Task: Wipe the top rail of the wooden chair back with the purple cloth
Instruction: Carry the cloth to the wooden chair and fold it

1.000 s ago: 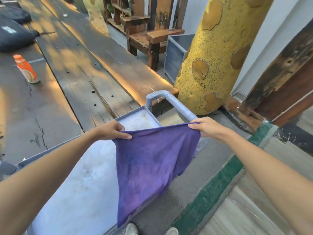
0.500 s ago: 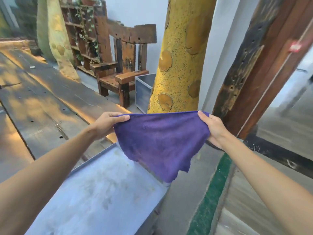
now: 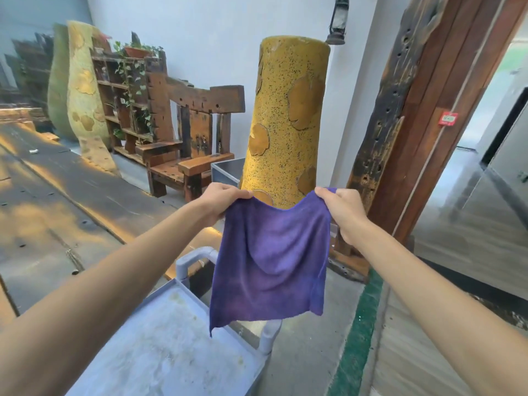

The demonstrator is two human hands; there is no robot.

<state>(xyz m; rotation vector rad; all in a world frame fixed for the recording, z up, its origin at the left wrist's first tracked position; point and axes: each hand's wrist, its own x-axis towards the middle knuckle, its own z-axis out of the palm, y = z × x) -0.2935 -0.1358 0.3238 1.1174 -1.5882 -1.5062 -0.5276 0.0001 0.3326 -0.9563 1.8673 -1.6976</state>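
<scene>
Hidden behind the purple cloth (image 3: 271, 261): the lower front of the yellow speckled column (image 3: 288, 115) and part of the grey cart (image 3: 160, 352) handle. Fingertips of the left hand (image 3: 221, 201) and right hand (image 3: 341, 211) tucked behind the cloth's top corners, each grip only partly seen. Wooden chair (image 3: 191, 138) seat partly blocked by a grey bin (image 3: 227, 168). Lantern (image 3: 337, 21) cut off at the top edge. Red wall sign (image 3: 448, 119) too small to read. Both forearms cut off at the bottom edge.
</scene>
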